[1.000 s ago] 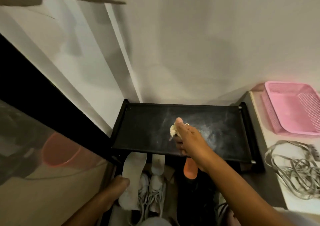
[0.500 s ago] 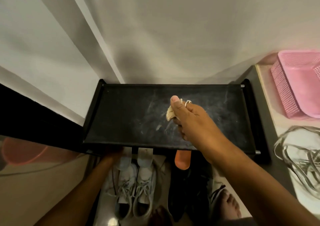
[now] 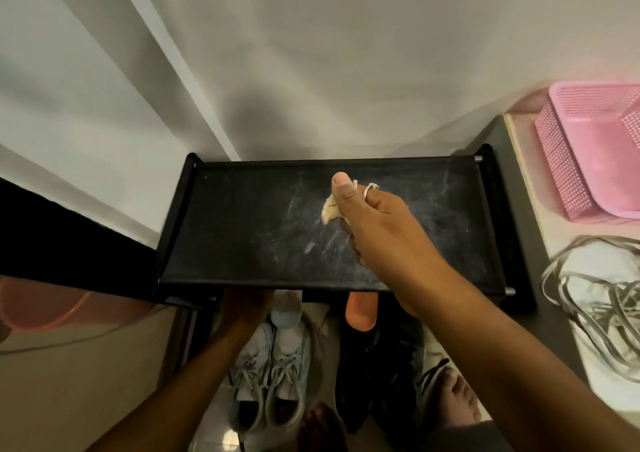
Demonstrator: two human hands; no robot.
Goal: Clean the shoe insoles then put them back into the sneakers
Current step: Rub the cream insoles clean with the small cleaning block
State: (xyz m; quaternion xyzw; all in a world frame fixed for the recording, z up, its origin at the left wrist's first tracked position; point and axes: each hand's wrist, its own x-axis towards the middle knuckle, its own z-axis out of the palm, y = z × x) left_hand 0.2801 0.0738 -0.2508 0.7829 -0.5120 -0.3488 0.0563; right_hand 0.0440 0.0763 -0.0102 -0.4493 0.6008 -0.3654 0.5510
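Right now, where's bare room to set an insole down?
Black rack top: left half, between its left edge and the cloth in the right hand; a strip right of that hand. Crowded: white sneakers below, cables and pink basket alongside.

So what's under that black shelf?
White sneakers, an orange shoe and dark footwear poke out below the black shelf. The left hand reaches under its front edge; its fingers and anything farther back are hidden.

A thin silver ring (image 3: 370, 188) sits on a finger of the right hand (image 3: 377, 223), at frame centre. The left hand (image 3: 242, 308) is in shadow, lower centre. Both forearms (image 3: 485, 341) are bare, as are the feet (image 3: 457, 399) near the bottom edge. Dark grey fabric (image 3: 471, 437) shows at lower right.
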